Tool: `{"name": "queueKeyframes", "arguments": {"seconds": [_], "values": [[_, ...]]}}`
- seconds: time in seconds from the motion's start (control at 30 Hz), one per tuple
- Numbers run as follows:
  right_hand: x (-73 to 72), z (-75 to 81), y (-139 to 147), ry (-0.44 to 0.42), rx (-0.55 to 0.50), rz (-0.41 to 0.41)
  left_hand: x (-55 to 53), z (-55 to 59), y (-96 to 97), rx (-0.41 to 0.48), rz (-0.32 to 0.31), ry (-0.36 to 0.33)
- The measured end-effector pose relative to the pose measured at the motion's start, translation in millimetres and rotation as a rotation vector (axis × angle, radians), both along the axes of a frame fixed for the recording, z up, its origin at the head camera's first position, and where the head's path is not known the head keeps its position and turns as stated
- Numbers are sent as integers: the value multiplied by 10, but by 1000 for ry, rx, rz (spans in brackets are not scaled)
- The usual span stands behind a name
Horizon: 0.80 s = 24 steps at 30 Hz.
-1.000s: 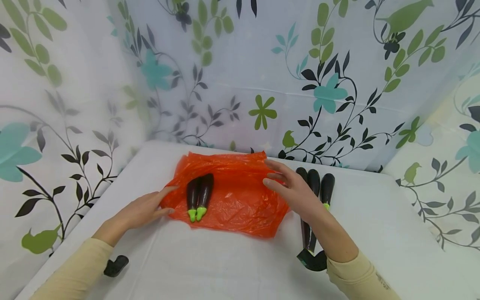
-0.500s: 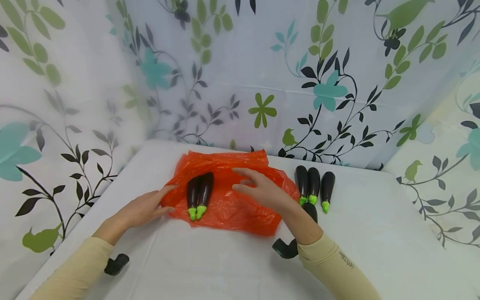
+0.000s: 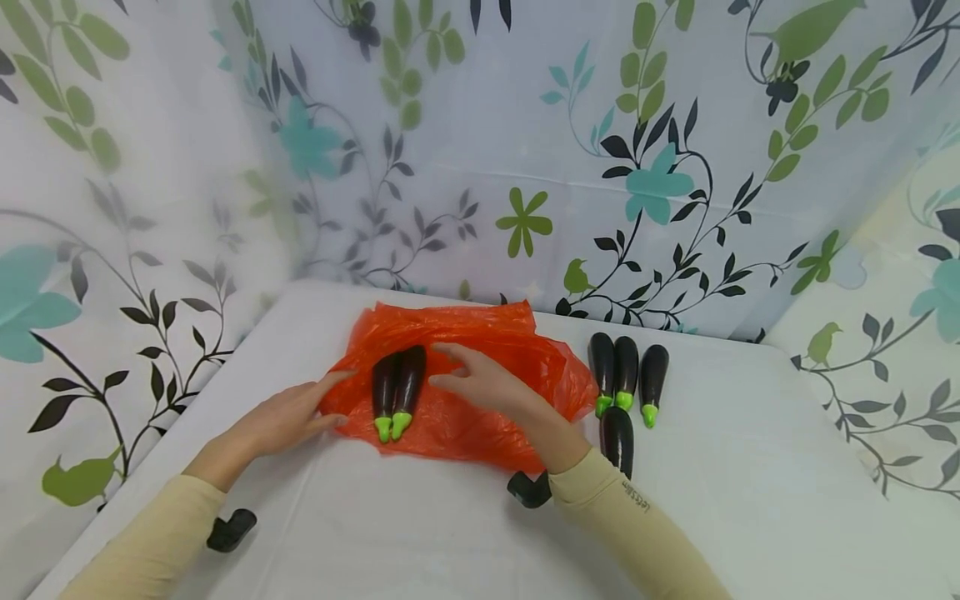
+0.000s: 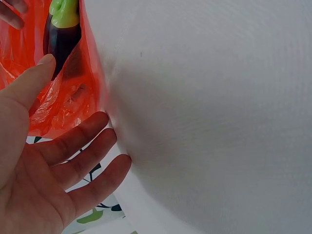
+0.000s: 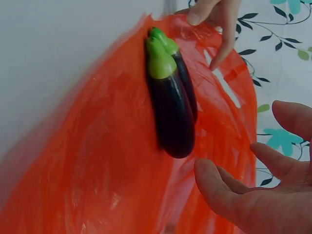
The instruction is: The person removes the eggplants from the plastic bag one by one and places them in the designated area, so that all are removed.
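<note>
A red plastic bag (image 3: 480, 433) lies spread on the table, with two dark eggplants (image 3: 408, 383) with green stems side by side in its mouth. My left hand (image 3: 292, 417) is at the bag's left edge, fingers spread; the left wrist view has its thumb (image 4: 39, 70) over the red plastic. Over the middle of the bag, just right of the eggplants, reaches my right hand (image 3: 487, 383), its fingers parted and holding nothing. In the right wrist view its fingertips are close to the nearer eggplant (image 5: 173, 112) but apart from it.
Several more eggplants (image 3: 626, 367) lie right of the bag; one of them (image 3: 617, 437) is nearer and partly behind my right forearm. The white table (image 3: 390, 533) meets a leaf-patterned curtain (image 3: 465, 167) behind. Dark curved pieces (image 3: 231, 531) show by both wrists.
My right hand has moved left from the bag's right edge to beside the two eggplants, uncovering the eggplants on the right. My left hand has stayed in place.
</note>
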State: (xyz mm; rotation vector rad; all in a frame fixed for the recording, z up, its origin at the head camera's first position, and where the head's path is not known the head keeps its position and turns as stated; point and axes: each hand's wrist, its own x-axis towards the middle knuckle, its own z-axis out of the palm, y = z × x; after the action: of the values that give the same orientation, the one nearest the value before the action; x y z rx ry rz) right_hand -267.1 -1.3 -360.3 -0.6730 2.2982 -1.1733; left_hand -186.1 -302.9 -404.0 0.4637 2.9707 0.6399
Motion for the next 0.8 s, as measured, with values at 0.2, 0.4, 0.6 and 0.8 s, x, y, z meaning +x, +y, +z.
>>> {"name": "queueKeyframes", "arguments": {"seconds": [0.2, 0.4, 0.6, 0.8], "values": [[-56, -132, -185, 6, 14, 2, 6, 15, -6, 2, 4, -7], [-112, -263, -347, 11, 42, -12, 2, 12, -2, 2, 9, -14], [-155, -368, -452, 0, 58, -49, 4, 27, 7, 4, 10, -19], [-161, -417, -503, -34, 50, -70, 4, 18, 10, 4, 9, -23]]}}
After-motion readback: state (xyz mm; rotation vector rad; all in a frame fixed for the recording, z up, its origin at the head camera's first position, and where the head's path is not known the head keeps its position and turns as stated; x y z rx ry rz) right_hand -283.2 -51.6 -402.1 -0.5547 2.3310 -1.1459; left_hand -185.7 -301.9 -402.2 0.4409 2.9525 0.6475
